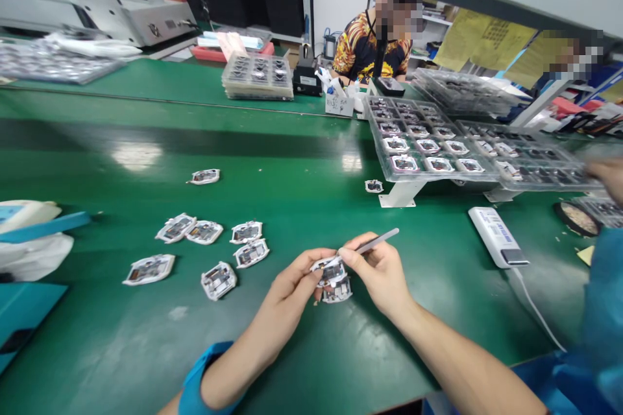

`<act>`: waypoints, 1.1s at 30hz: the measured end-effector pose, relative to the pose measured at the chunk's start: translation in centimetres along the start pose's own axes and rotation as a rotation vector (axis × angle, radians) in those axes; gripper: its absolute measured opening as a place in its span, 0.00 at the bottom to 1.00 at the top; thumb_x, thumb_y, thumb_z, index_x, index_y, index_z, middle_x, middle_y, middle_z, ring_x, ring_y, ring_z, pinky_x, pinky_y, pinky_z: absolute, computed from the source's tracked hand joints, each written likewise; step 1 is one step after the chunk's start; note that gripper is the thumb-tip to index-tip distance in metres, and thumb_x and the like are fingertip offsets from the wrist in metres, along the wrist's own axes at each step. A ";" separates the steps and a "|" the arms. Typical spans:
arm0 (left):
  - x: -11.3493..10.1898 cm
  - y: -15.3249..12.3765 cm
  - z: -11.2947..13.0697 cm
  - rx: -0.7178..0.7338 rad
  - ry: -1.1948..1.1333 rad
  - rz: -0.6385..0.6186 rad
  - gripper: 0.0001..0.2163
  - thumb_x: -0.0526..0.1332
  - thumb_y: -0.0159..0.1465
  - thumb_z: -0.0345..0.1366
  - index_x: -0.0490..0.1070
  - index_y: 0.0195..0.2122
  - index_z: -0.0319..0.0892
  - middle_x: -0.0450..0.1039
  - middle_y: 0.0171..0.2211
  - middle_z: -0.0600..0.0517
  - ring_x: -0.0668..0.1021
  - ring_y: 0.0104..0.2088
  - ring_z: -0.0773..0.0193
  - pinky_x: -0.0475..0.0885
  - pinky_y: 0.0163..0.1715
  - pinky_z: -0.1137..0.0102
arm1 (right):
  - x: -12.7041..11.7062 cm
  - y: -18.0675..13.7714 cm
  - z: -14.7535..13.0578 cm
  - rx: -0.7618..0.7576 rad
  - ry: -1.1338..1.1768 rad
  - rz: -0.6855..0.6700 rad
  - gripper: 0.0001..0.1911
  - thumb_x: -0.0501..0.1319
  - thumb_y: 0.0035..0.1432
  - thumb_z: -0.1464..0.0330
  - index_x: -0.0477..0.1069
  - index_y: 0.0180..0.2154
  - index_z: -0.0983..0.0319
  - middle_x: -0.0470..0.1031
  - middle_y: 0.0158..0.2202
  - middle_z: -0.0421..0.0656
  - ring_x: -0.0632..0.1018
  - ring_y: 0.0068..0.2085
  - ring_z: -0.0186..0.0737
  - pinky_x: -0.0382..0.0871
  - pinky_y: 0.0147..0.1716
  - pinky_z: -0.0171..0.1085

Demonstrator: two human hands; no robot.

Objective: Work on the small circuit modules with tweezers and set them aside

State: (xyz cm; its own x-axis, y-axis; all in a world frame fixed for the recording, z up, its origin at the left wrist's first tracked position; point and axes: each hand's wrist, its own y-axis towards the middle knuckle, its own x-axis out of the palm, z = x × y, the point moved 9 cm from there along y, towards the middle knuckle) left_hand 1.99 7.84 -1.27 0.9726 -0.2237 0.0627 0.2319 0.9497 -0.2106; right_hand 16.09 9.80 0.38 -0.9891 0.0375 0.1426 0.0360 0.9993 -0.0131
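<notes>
Left hand point(292, 282) holds circuit module point(331, 272), right hand point(377, 275) holds tweezers point(377, 241)

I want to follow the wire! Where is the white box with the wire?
In the head view, the white box with a wire lies on the green mat, right of the person's right hand and just below the clear plastic tray.

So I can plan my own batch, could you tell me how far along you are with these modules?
Several white-edged modules lie out on the green mat, seemingly done, though I can't confirm that. In hand, your left hand grips a module while your right hand works at it with a slim metal tool. Left: the clear tray still holds rows of modules.
</notes>
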 end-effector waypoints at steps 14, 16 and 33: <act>0.1 0.0 0.0 -0.025 -0.013 -0.073 0.14 0.58 0.62 0.39 0.71 0.46 0.39 0.69 0.29 0.55 0.66 0.26 0.66 0.63 0.28 0.71 | 0.6 -0.2 -0.6 -0.071 0.141 -0.060 0.06 0.70 0.49 0.68 0.74 0.27 0.61 0.78 0.27 0.40 0.77 0.30 0.37 0.70 0.31 0.35; 0.2 0.0 0.0 -0.031 -0.006 -0.087 0.13 0.57 0.63 0.39 0.71 0.46 0.40 0.68 0.29 0.55 0.66 0.26 0.66 0.63 0.28 0.71 | 0.7 -0.2 -0.8 -0.086 0.143 -0.075 0.06 0.70 0.49 0.69 0.74 0.27 0.60 0.78 0.27 0.39 0.78 0.30 0.36 0.70 0.31 0.35; 0.5 -0.2 0.6 -0.051 -0.007 -0.151 0.10 0.56 0.62 0.40 0.67 0.43 0.43 0.66 0.26 0.57 0.65 0.26 0.65 0.60 0.28 0.70 | 0.8 -0.1 -0.9 -0.078 0.117 -0.111 0.07 0.71 0.49 0.67 0.74 0.27 0.60 0.78 0.28 0.40 0.78 0.30 0.37 0.71 0.31 0.35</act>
State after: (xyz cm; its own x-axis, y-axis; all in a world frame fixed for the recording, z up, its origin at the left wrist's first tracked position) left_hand 2.38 7.69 -0.64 0.9266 -0.3614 0.1041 0.3761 0.8928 -0.2480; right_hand 15.38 9.70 1.41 -0.9643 -0.0769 0.2534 -0.0570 0.9947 0.0851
